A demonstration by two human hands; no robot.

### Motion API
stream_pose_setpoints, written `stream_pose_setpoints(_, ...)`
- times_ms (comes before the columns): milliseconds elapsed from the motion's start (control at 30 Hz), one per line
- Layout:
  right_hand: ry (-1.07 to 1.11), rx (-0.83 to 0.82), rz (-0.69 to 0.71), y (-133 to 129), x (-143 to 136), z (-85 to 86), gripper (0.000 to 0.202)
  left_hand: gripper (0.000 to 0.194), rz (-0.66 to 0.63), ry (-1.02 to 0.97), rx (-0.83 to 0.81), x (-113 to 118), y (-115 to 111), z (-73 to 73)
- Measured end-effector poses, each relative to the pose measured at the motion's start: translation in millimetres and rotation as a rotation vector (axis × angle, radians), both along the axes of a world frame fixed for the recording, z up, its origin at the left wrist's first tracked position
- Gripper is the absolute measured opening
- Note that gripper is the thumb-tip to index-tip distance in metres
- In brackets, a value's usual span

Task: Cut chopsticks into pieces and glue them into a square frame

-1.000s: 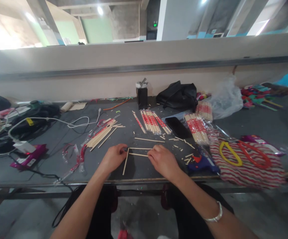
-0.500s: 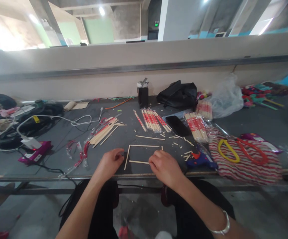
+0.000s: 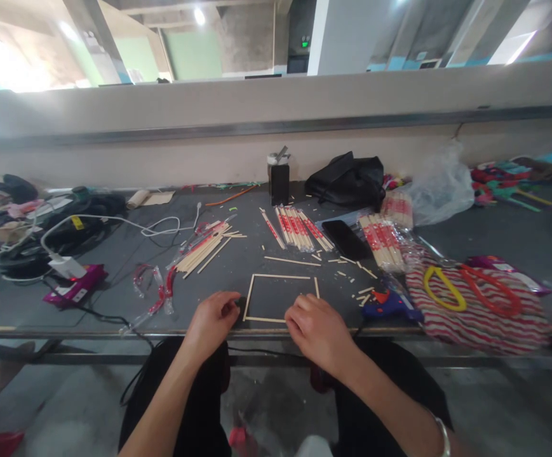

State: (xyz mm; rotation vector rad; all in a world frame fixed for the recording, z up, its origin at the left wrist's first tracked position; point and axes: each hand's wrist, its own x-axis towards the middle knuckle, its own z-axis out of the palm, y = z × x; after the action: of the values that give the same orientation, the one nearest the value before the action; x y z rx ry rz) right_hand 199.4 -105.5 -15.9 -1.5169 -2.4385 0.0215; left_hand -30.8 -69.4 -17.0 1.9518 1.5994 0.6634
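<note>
Four thin wooden sticks lie as a rectangle on the dark table. My right hand (image 3: 321, 327) has its fingers closed at the right end of the bottom stick (image 3: 261, 319). Just left of the left stick (image 3: 249, 297) is my left hand (image 3: 215, 322), fingers curled together; whatever they may hold is too small to make out. The top stick (image 3: 282, 276) meets the left one at the corner. The right stick (image 3: 317, 287) stands beside my right fingertips, its lower part hidden. Another loose stick (image 3: 292, 261) lies behind the rectangle.
Loose chopsticks (image 3: 204, 249) lie behind my left hand, wrapped ones (image 3: 297, 228) further back. To the right are a phone (image 3: 343, 239), a blue glue gun (image 3: 390, 307) and a striped cloth (image 3: 476, 317). A white cable (image 3: 114, 219) crosses the left side.
The bottom stick has moved toward the table's front edge and now meets the lower end of the left stick. My right hand moved with it. The view has shifted slightly.
</note>
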Motion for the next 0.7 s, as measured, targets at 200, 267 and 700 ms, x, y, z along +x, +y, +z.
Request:
stream_pose_setpoints(200, 0.012, -0.012, 0.002, -3.9, -0.5, 0.8, 0.018, 0.029, -0.038, -0.037, -0.053, 1.1, -2.0, 2.7)
stream_pose_setpoints(267, 0.019, -0.016, 0.001, -4.4, -0.7, 0.8, 0.017, 0.03, -0.041, -0.051, -0.068, 2.2, -2.6, 2.8)
stream_pose_setpoints(700, 0.088, -0.028, -0.019, -5.3, -0.3, 0.3, 0.014, 0.031, -0.015, -0.06, -0.091, 2.4, -0.9, -0.4)
